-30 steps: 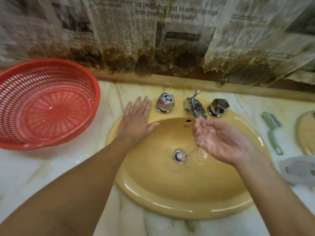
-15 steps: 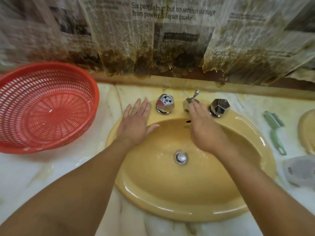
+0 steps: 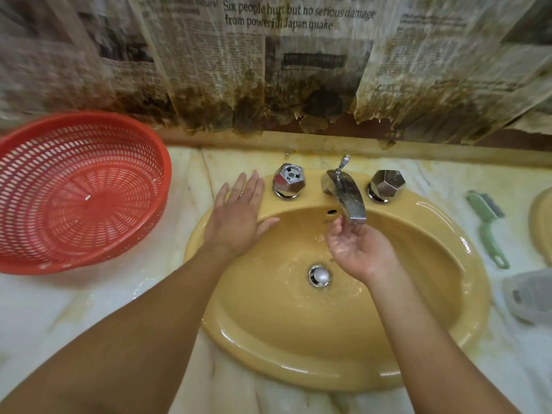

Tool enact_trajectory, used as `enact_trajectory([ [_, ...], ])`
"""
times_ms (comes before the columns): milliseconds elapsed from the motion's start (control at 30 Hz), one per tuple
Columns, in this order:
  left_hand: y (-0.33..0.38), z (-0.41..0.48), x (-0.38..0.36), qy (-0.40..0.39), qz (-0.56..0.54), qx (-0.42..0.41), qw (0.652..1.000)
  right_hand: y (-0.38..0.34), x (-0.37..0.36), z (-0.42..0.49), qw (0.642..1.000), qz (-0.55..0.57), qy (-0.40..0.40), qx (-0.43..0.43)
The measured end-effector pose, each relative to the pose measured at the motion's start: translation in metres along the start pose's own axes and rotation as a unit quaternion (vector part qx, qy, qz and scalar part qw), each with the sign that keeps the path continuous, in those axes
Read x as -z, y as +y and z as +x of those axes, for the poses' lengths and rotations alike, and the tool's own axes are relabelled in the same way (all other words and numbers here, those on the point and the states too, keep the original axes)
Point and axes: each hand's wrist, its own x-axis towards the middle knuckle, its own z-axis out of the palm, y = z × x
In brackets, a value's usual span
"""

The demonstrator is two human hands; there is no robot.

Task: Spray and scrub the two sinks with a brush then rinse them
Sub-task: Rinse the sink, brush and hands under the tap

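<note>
Where the marble counter point(image 3: 89, 303) meets the wall, stained and torn newspaper point(image 3: 298, 55) hangs down to a wooden ledge, and the stone is wet and streaked yellow. At the far left a red plastic basket point(image 3: 80, 192) sits on the counter, tilted toward the camera. Next comes the left hand point(image 3: 239, 216), laid flat with fingers straight and close together on the back left rim of the yellow sink point(image 3: 298, 354), just beside the left chrome knob point(image 3: 288, 180). In the middle the faucet point(image 3: 346, 195) reaches over the basin, with the drain point(image 3: 319, 275) below it and water rippling around it. The right hand point(image 3: 358, 249) is cupped palm up directly under the spout, fingers loosely curved and holding nothing, its fingertips almost at the spout's tip. The right chrome knob point(image 3: 386, 185) stands behind it. Farther right a green brush point(image 3: 488, 225) lies on the counter between this sink and the edge of a second yellow sink point(image 3: 542, 222), with a blurred grey object point(image 3: 528, 297) nearer the camera. Half a second ago the right hand was palm down, covering the faucet; now it has turned over and dropped beneath the spout, while the left hand has stayed put.
</note>
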Motion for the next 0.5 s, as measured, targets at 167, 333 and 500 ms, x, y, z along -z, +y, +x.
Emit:
enact_trajectory([
  [167, 0.000, 0.001, -0.003, 0.000, -0.008, 0.001, 1.000, 0.011, 0.008, 0.001, 0.999, 0.022, 0.018, -0.019],
  [333, -0.003, 0.000, 0.001, 0.027, -0.074, 0.005, 0.997, 0.034, -0.014, -0.028, 0.992, -0.070, -0.030, -0.098],
  [500, 0.034, 0.029, 0.026, 0.057, -0.327, 0.124, 0.935, 0.017, -0.100, -0.070, 0.901, -0.402, -0.101, 0.127],
])
